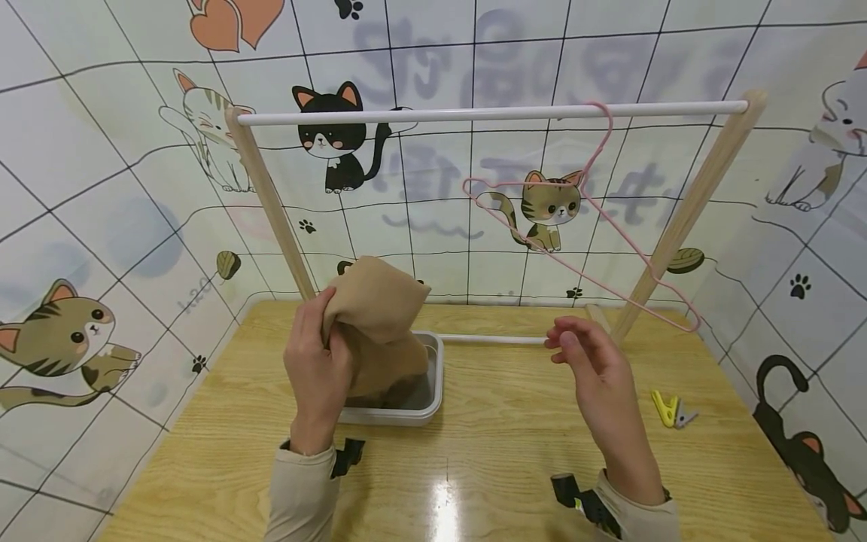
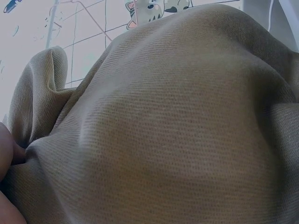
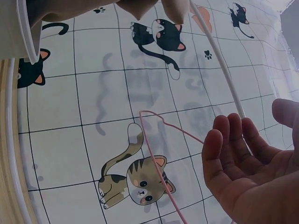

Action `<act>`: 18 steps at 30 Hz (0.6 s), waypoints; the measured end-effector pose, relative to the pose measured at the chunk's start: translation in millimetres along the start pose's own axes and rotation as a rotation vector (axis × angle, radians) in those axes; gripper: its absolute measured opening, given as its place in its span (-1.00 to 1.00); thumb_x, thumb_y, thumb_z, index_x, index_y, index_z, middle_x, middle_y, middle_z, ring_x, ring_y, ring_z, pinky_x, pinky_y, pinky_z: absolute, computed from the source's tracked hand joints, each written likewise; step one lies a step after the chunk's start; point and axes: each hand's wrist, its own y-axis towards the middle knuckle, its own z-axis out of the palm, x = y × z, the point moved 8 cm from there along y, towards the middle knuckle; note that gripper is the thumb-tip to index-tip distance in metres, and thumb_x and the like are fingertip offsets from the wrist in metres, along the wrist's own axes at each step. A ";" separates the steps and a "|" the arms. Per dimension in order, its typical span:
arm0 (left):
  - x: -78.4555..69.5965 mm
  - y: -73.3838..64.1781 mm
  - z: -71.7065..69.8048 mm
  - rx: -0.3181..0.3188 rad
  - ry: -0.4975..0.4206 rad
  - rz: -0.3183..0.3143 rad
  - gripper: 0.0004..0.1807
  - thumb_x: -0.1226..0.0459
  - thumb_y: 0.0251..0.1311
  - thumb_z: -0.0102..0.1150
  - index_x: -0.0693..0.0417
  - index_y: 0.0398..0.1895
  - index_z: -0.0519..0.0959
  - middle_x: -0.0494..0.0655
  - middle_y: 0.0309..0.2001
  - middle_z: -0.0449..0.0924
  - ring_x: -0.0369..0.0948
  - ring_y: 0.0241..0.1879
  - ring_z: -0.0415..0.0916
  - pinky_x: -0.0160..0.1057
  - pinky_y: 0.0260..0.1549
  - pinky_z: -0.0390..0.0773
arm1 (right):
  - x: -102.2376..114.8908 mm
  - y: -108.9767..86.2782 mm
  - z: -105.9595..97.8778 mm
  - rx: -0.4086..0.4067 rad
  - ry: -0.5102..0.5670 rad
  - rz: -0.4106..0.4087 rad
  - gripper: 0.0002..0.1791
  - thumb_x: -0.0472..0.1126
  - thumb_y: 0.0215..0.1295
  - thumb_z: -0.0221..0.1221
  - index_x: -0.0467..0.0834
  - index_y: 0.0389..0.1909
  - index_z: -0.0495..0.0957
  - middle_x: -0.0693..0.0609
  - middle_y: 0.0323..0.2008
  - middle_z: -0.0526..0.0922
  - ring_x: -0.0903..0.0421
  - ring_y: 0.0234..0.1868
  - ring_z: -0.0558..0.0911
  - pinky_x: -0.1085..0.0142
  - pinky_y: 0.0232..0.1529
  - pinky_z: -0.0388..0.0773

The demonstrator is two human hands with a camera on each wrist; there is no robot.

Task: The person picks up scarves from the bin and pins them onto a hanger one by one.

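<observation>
My left hand (image 1: 317, 360) pinches a bunched tan cloth (image 1: 379, 301), its upper part folded over and its lower part hanging into a grey tray with a white rim (image 1: 433, 406). Up close in the left wrist view, the same cloth (image 2: 177, 116) fills most of the picture, with fingertips at its left edge. My right hand (image 1: 603, 384) is raised over the table with loosely bent fingers and holds nothing. In the right wrist view the right hand (image 3: 252, 172) shows its bare palm. Beyond it, a pink hanger (image 1: 637, 248) hangs from a white rail (image 1: 433, 115).
Wooden posts (image 1: 691, 211) carry the rail at both ends, and a lower white bar (image 1: 494, 339) runs near the table's back. Yellow and grey clothespins (image 1: 667, 410) lie at the right on the wooden table (image 1: 501, 467). A cat-patterned sheet (image 1: 433, 263) surrounds the table.
</observation>
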 end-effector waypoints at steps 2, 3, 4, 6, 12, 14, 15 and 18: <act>-0.5 0.0 0.2 0.001 -0.001 0.002 -0.57 0.55 0.31 0.03 0.18 0.21 0.58 0.23 -0.03 0.65 0.12 -0.03 0.65 0.14 -0.06 0.61 | 0.4 -0.1 -1.9 -0.004 0.012 0.000 -0.73 -0.25 0.62 -0.04 -0.25 0.16 0.49 0.02 -0.06 0.62 0.13 -0.05 0.61 0.50 -0.03 0.55; -0.5 0.0 0.2 0.001 -0.002 0.003 -0.58 0.55 0.31 0.03 0.19 0.21 0.58 0.23 -0.03 0.65 0.12 -0.03 0.65 0.14 -0.07 0.61 | 0.8 -0.1 -2.7 -0.006 0.018 0.000 -0.73 -0.25 0.62 -0.04 -0.25 0.16 0.49 0.03 -0.06 0.62 0.13 -0.05 0.61 0.50 -0.03 0.55; -0.7 0.0 0.2 0.001 -0.002 0.004 -0.58 0.55 0.31 0.03 0.19 0.20 0.58 0.23 -0.04 0.65 0.12 -0.04 0.65 0.14 -0.07 0.61 | 1.1 -0.2 -3.5 -0.008 0.024 0.002 -0.74 -0.26 0.62 -0.04 -0.25 0.16 0.49 0.04 -0.07 0.62 0.12 -0.05 0.61 0.49 -0.03 0.55; -0.9 -0.1 0.3 0.001 -0.003 0.005 -0.58 0.55 0.32 0.03 0.19 0.20 0.58 0.22 -0.04 0.65 0.12 -0.04 0.65 0.14 -0.07 0.61 | 1.7 -0.4 -5.8 -0.017 0.030 0.009 -0.74 -0.26 0.62 -0.04 -0.24 0.15 0.50 0.05 -0.07 0.62 0.14 -0.05 0.61 0.50 -0.03 0.55; -1.5 -0.3 0.3 0.001 -0.003 0.007 -0.59 0.54 0.32 0.04 0.19 0.19 0.58 0.22 -0.06 0.64 0.12 -0.05 0.66 0.14 -0.09 0.62 | 3.0 -1.6 -16.7 -0.068 0.017 0.028 -0.74 -0.24 0.62 -0.03 -0.22 0.16 0.51 0.04 -0.08 0.63 0.14 -0.05 0.61 0.52 -0.02 0.54; -1.6 -0.3 0.3 0.000 -0.004 0.006 -0.59 0.54 0.32 0.04 0.19 0.19 0.58 0.22 -0.07 0.64 0.12 -0.06 0.66 0.14 -0.09 0.62 | 2.2 -1.8 -20.7 -0.086 0.030 0.038 -0.72 -0.24 0.62 -0.03 -0.24 0.16 0.51 0.02 -0.08 0.63 0.14 -0.05 0.61 0.51 -0.02 0.55; -1.6 -0.3 0.3 0.000 -0.004 0.005 -0.59 0.54 0.32 0.04 0.19 0.19 0.58 0.22 -0.07 0.65 0.11 -0.06 0.66 0.14 -0.09 0.62 | 1.7 -1.8 -22.6 -0.094 0.038 0.043 -0.72 -0.24 0.62 -0.03 -0.26 0.17 0.51 0.02 -0.08 0.63 0.13 -0.05 0.61 0.50 -0.02 0.55; -1.4 -0.4 0.2 -0.002 -0.009 0.004 -0.59 0.54 0.32 0.04 0.19 0.20 0.58 0.22 -0.05 0.65 0.11 -0.04 0.66 0.14 -0.07 0.62 | 0.5 -1.7 -27.6 -0.112 0.054 0.049 -0.70 -0.24 0.62 -0.03 -0.29 0.17 0.50 -0.01 -0.07 0.62 0.13 -0.05 0.61 0.49 -0.02 0.55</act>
